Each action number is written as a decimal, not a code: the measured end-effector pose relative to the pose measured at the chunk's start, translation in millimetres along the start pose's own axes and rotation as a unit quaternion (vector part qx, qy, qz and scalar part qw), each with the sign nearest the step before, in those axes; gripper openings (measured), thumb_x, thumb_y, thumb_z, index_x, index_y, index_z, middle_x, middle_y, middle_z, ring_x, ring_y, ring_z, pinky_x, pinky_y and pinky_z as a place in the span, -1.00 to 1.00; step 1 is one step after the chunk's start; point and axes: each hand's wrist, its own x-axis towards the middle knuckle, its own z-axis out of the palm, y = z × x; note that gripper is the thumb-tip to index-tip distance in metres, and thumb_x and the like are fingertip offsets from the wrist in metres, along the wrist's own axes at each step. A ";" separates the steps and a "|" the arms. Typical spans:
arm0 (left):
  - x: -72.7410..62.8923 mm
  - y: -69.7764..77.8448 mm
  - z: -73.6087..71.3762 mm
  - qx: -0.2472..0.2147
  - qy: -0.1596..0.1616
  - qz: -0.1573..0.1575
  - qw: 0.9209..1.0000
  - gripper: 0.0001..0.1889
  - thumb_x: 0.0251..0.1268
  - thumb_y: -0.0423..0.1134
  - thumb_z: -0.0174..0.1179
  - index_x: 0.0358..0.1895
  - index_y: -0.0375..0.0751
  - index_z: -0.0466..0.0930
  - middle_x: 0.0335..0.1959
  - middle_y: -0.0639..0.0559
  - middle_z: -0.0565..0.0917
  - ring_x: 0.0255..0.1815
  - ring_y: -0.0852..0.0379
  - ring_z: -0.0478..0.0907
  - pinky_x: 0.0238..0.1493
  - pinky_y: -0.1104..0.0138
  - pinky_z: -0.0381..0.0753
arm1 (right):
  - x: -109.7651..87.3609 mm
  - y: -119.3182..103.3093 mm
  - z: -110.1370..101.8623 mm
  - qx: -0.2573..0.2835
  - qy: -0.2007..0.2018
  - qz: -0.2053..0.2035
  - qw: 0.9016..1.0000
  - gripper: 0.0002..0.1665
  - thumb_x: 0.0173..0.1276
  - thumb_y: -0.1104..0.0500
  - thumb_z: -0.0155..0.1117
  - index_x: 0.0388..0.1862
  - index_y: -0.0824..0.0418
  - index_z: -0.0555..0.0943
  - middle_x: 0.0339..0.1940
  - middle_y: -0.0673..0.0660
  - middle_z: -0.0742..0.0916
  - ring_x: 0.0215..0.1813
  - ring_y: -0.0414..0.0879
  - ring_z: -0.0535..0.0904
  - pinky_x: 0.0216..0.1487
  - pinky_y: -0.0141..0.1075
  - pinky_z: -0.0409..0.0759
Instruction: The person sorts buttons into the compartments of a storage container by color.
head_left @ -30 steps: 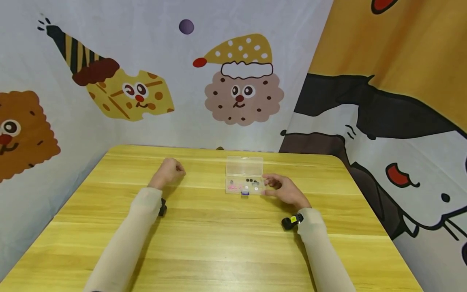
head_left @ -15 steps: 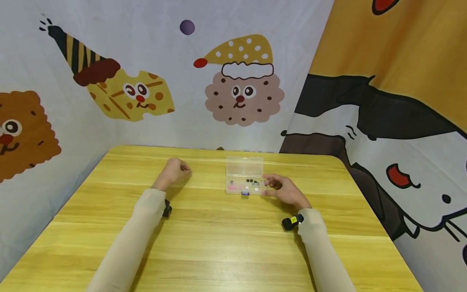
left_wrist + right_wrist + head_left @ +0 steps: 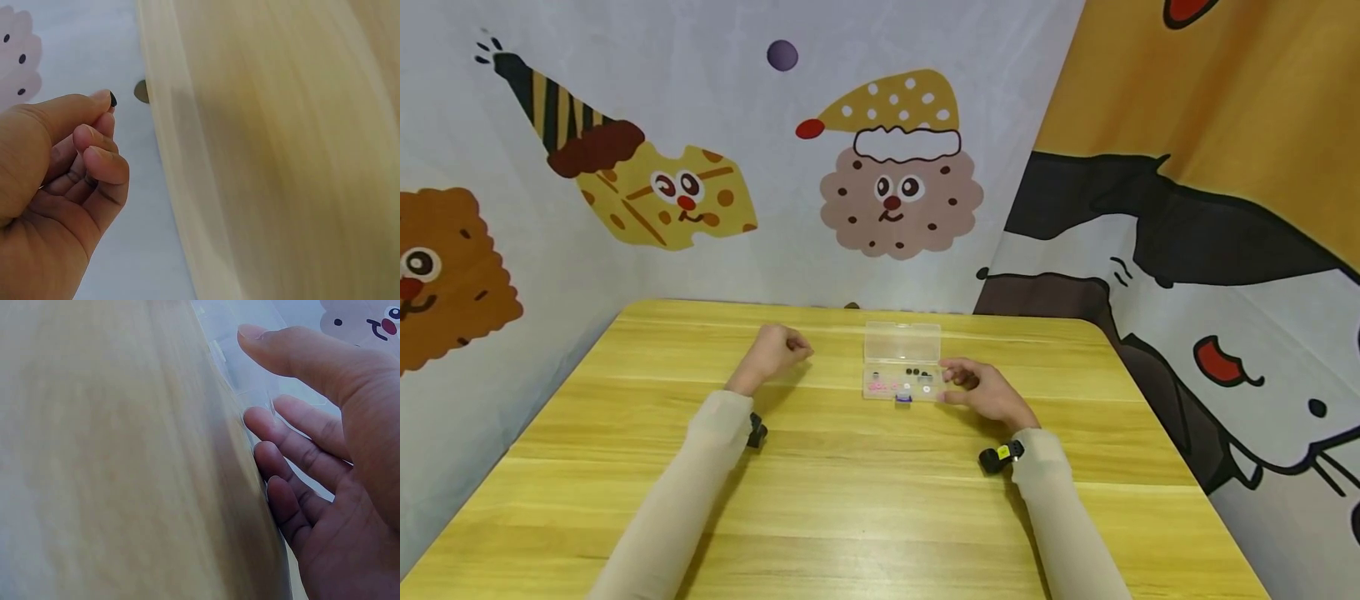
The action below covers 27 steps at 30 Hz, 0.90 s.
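My left hand hovers over the table, left of a clear plastic box. Its thumb and forefinger pinch a small black piece, mostly hidden by the fingertips; its exact kind I cannot tell. The clear plastic box stands with its lid raised at the back and a blue latch at the front. Inside lie small black pieces, pink pieces and white ones. At the box's right side rests my right hand, thumb and fingers spread loosely along its edge.
The wooden table has rounded far corners. Behind it hangs a cloth backdrop printed with cartoon figures. Each wrist wears a small black camera, such as the right wrist camera.
My left hand has moved rightward toward the box, and its pinching fingertips have turned more into view. The right hand and the box stay where they were.
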 end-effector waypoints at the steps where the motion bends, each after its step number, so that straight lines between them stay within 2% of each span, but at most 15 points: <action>1: -0.2 2.5 0.5 -0.003 -0.001 0.001 1.000 -0.81 0.47 -0.26 0.25 -0.13 -0.29 0.80 -0.23 -0.15 0.79 -0.29 0.07 0.66 -0.21 0.21 0.67 | 0.0 -0.3 -0.1 0.000 0.000 0.000 1.000 -0.26 0.19 -0.04 0.61 0.36 -0.05 0.58 0.06 0.00 0.71 0.02 0.00 0.53 0.12 -0.14 0.49; 17: 5.9 25.2 16.9 -0.029 0.001 0.027 0.999 -0.81 0.47 -0.25 0.27 -0.14 -0.29 0.81 -0.27 -0.11 0.80 -0.35 0.12 0.64 -0.27 0.27 0.63 | -1.8 -1.9 0.0 0.003 -0.002 0.000 1.000 -0.24 0.20 -0.04 0.60 0.38 -0.03 0.56 0.08 0.02 0.71 0.02 -0.02 0.53 0.09 -0.20 0.49; 27: 10.7 40.6 24.9 -0.049 -0.012 0.036 0.998 -0.80 0.47 -0.24 0.27 -0.11 -0.30 0.80 -0.24 -0.13 0.80 -0.36 0.12 0.61 -0.28 0.29 0.59 | -0.7 0.8 0.0 -0.001 0.000 -0.003 1.000 -0.25 0.20 -0.07 0.60 0.37 -0.05 0.57 0.06 0.00 0.70 0.01 -0.02 0.53 0.08 -0.21 0.50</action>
